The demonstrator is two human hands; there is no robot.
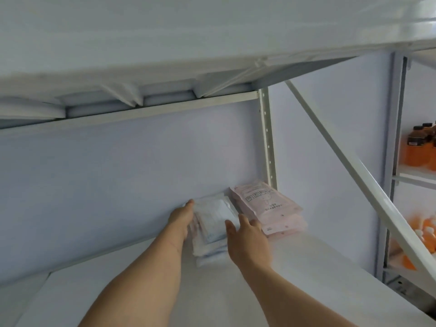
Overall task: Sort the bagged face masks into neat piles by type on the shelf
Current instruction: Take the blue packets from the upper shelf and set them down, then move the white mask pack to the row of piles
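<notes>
Centrally, low in the frame, both forearms reach in over the white shelf toward the back wall. Left hand lies along the left edge of the white-blue pile of bagged masks, fingers straight and together, tips at the pile's far left corner, touching it. Right hand sits at the pile's right side, thumb apart from the other fingers, which are loosely spread and straight; whether they touch the bags, cannot tell, the hand is blurred. Pile is several bags deep, lower ones fanned out toward the frame bottom. Just right of it, touching or nearly so, a pink pile of bagged masks stands stacked against the shelf's upright post. Far right of the frame, on a neighbouring rack, orange bottles with dark caps.
</notes>
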